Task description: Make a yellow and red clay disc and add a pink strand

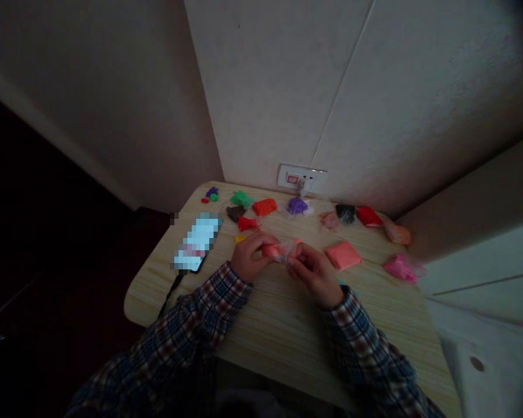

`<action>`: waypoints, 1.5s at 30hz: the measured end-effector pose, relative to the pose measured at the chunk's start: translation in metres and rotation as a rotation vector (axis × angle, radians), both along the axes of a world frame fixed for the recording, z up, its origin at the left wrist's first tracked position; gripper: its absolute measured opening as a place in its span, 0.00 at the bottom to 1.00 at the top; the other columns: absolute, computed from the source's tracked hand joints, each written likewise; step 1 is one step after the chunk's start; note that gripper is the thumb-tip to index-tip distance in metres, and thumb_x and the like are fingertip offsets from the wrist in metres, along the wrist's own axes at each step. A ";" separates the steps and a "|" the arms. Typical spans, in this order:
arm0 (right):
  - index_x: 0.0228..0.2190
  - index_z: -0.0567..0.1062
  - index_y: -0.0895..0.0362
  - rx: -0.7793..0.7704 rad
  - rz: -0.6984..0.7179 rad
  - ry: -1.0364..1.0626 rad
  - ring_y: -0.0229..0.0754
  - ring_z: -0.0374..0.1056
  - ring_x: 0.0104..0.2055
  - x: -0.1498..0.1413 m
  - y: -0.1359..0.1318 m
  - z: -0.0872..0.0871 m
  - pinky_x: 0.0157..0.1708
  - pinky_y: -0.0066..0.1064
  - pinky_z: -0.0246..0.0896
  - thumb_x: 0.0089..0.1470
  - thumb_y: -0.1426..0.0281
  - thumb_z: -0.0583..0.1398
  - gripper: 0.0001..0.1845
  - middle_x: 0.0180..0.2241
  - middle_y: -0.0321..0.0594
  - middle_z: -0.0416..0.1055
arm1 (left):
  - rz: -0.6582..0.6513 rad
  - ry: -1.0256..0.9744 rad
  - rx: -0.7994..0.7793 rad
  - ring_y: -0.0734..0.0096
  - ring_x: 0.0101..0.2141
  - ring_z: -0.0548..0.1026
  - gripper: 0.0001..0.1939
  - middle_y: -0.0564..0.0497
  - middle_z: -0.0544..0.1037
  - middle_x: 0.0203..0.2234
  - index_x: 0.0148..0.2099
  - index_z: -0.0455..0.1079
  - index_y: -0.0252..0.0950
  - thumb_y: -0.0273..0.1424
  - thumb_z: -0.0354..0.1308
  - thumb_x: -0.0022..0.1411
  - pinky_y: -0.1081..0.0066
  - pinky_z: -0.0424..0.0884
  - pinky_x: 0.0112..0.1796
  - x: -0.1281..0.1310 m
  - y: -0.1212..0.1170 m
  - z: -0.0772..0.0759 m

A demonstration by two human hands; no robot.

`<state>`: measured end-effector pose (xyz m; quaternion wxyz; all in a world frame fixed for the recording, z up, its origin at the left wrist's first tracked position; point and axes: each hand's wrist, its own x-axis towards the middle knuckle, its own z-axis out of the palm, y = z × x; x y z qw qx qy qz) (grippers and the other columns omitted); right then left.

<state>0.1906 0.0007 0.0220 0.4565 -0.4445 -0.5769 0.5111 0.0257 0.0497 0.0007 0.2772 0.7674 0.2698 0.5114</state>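
Both my hands meet over the middle of a small light wooden table (265, 325). My left hand (249, 255) and my right hand (314, 273) are closed on the two ends of a small clear packet of orange-pink clay (279, 249), held just above the tabletop. Plaid sleeves cover both my forearms. A flat square slab of salmon-pink clay (343, 254) lies on the table just right of my right hand.
Several clay packets lie along the table's far edge: green (241, 199), orange (264, 206), purple (297, 205), black (346, 213), red (368, 216), and a pink one (401, 267) at the right. A phone (197, 242) with a cable lies at the left. A wall socket (300, 177) sits behind.
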 end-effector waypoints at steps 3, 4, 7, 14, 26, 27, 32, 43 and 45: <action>0.23 0.62 0.55 -0.047 0.035 0.103 0.30 0.50 0.16 -0.001 0.000 0.002 0.15 0.23 0.41 0.49 0.51 0.59 0.21 0.15 0.28 0.58 | -0.010 -0.046 -0.057 0.68 0.33 0.76 0.15 0.47 0.78 0.30 0.34 0.70 0.33 0.42 0.60 0.57 0.70 0.72 0.35 0.001 -0.001 0.002; 0.24 0.62 0.55 -0.060 0.044 0.134 0.29 0.48 0.15 -0.001 0.000 0.001 0.14 0.23 0.40 0.49 0.51 0.60 0.21 0.15 0.28 0.57 | -0.014 -0.060 -0.077 0.68 0.33 0.76 0.16 0.47 0.78 0.30 0.34 0.70 0.33 0.43 0.60 0.56 0.70 0.73 0.34 0.002 -0.001 0.003; 0.24 0.64 0.55 -0.089 0.060 0.220 0.29 0.45 0.15 -0.004 -0.001 -0.004 0.14 0.23 0.36 0.50 0.53 0.60 0.20 0.14 0.27 0.55 | -0.026 -0.099 -0.139 0.70 0.32 0.76 0.18 0.47 0.78 0.29 0.33 0.70 0.33 0.45 0.61 0.55 0.73 0.73 0.32 0.004 -0.003 0.006; 0.25 0.61 0.53 -0.035 -0.005 0.417 0.31 0.41 0.16 -0.005 -0.006 0.008 0.15 0.24 0.39 0.50 0.50 0.58 0.21 0.14 0.24 0.46 | -0.025 -0.154 -0.277 0.71 0.28 0.75 0.22 0.49 0.77 0.26 0.33 0.71 0.32 0.49 0.61 0.51 0.75 0.72 0.29 0.007 -0.002 0.005; 0.26 0.67 0.56 0.079 -0.103 0.238 0.31 0.56 0.19 0.006 -0.006 0.008 0.19 0.25 0.46 0.53 0.63 0.61 0.11 0.19 0.32 0.67 | 0.134 -0.137 -0.233 0.69 0.33 0.75 0.20 0.48 0.76 0.32 0.39 0.69 0.33 0.45 0.62 0.53 0.71 0.72 0.35 -0.007 0.008 -0.006; 0.26 0.68 0.56 0.089 -0.115 0.217 0.31 0.57 0.19 0.005 -0.006 0.010 0.19 0.25 0.48 0.53 0.63 0.61 0.11 0.20 0.32 0.67 | 0.138 -0.122 -0.220 0.69 0.33 0.75 0.19 0.48 0.76 0.32 0.39 0.69 0.33 0.44 0.62 0.54 0.71 0.71 0.35 -0.006 0.008 -0.006; 0.28 0.68 0.55 0.138 -0.194 0.115 0.34 0.64 0.24 0.003 -0.005 0.013 0.23 0.26 0.57 0.50 0.61 0.62 0.11 0.23 0.34 0.69 | 0.208 -0.049 -0.142 0.64 0.39 0.73 0.12 0.46 0.75 0.36 0.40 0.70 0.34 0.35 0.62 0.54 0.65 0.69 0.42 -0.007 0.006 -0.004; 0.29 0.69 0.56 0.177 -0.310 -0.142 0.37 0.68 0.26 0.007 -0.005 0.004 0.26 0.28 0.62 0.52 0.65 0.60 0.07 0.24 0.36 0.72 | 0.150 -0.072 -0.132 0.64 0.40 0.74 0.15 0.44 0.77 0.38 0.42 0.71 0.34 0.39 0.60 0.57 0.66 0.70 0.43 -0.009 0.006 -0.004; 0.29 0.69 0.55 0.189 -0.323 -0.169 0.37 0.69 0.26 0.007 -0.005 0.005 0.27 0.28 0.63 0.53 0.64 0.59 0.07 0.24 0.36 0.72 | 0.127 -0.093 -0.150 0.65 0.41 0.75 0.16 0.44 0.77 0.38 0.42 0.71 0.34 0.41 0.60 0.57 0.67 0.71 0.42 -0.009 0.006 -0.003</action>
